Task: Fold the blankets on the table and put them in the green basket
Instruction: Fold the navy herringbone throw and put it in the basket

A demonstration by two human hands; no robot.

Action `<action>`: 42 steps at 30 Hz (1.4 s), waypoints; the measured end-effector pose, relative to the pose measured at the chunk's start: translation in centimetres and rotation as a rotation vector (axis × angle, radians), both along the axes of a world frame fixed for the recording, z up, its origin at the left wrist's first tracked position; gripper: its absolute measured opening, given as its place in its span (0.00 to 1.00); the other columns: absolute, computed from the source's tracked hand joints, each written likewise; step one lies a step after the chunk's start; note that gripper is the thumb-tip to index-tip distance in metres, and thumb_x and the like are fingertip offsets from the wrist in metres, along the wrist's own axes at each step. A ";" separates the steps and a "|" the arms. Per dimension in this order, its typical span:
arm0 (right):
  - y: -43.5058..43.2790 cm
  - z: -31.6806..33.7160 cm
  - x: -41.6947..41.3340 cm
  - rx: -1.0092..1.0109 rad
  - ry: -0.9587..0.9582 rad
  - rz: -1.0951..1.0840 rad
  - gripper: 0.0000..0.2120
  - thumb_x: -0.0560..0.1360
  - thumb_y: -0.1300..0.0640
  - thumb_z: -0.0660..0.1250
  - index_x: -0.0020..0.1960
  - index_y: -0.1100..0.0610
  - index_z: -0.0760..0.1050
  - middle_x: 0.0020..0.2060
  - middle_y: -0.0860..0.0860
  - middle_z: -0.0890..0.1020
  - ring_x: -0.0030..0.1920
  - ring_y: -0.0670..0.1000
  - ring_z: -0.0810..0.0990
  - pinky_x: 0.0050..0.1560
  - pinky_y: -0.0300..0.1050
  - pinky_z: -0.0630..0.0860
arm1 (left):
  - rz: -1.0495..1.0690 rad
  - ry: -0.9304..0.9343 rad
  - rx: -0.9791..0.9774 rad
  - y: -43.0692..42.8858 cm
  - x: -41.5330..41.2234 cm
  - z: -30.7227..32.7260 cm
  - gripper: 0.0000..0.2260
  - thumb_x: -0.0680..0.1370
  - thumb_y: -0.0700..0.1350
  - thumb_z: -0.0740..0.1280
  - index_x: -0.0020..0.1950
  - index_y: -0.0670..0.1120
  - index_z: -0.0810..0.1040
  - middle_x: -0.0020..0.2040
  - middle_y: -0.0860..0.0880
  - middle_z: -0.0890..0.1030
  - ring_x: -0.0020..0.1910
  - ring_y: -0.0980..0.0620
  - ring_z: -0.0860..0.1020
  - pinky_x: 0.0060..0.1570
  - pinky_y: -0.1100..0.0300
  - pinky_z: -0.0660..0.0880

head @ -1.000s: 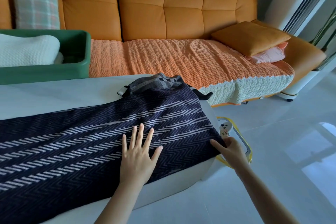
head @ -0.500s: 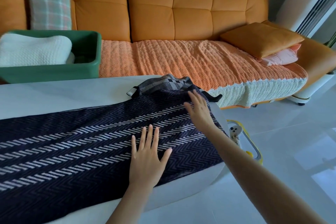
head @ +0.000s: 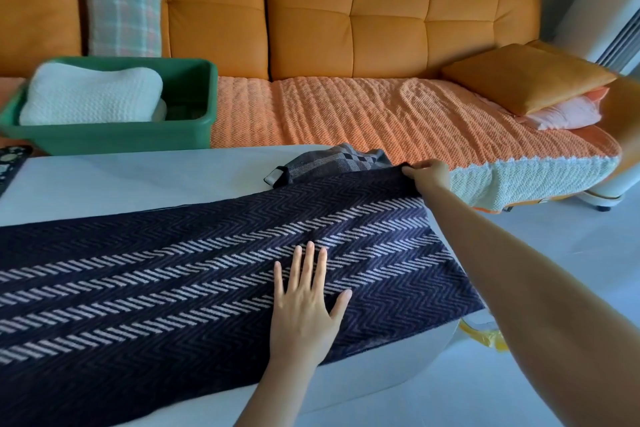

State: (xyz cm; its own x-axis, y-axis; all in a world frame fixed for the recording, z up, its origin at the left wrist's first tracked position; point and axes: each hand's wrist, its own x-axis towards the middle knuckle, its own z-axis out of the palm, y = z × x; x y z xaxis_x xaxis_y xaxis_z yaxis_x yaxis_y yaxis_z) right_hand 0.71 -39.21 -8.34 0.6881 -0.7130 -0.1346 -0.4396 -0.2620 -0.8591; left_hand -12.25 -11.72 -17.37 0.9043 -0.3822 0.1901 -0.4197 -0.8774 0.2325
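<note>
Dark blanket (head: 207, 274) lies spread on the table (head: 121, 180); left hand (head: 306, 308) flat and open on it, right hand (head: 427, 175) pinching its far corner. Risk: grey blanket (head: 332, 163) underneath drags along, or the fold skews.

I can read no text, label, brand, number or sign anywhere in my view. The closest thing to a label is a small pale tab (head: 272, 178) at the end of the grey checked fabric (head: 341, 163) on the table (head: 138, 180), up around 12 o'clock from my flat hand, but its face is blank or too small for me to tell. A dark patterned edge (head: 10, 159) at far 9 o'clock shows pale blotches, not letters I can make out.
</note>
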 end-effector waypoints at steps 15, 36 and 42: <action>5.9 -6.3 -6.6 -0.997 0.156 0.801 0.29 0.79 0.38 0.42 0.76 0.45 0.39 0.74 0.43 0.36 0.74 0.46 0.33 0.75 0.48 0.37 | -0.002 0.008 0.011 0.0 0.0 0.1 0.34 0.77 0.65 0.47 0.74 0.43 0.60 0.75 0.46 0.60 0.74 0.48 0.59 0.68 0.43 0.55; 2.1 3.9 -7.5 -0.001 0.066 0.371 0.11 0.74 0.60 0.69 0.55 0.63 0.77 0.49 0.63 0.82 0.39 0.54 0.80 0.43 0.44 0.78 | -0.054 0.388 -0.478 1.8 0.4 3.5 0.27 0.80 0.59 0.51 0.76 0.51 0.52 0.77 0.52 0.47 0.75 0.59 0.42 0.73 0.55 0.37; 13.4 6.8 -5.4 -0.060 0.076 0.698 0.18 0.76 0.58 0.66 0.65 0.58 0.71 0.53 0.58 0.81 0.42 0.51 0.83 0.45 0.47 0.80 | 0.141 0.609 -1.210 5.9 -0.8 7.1 0.12 0.82 0.48 0.55 0.62 0.52 0.72 0.64 0.51 0.75 0.59 0.58 0.74 0.61 0.61 0.67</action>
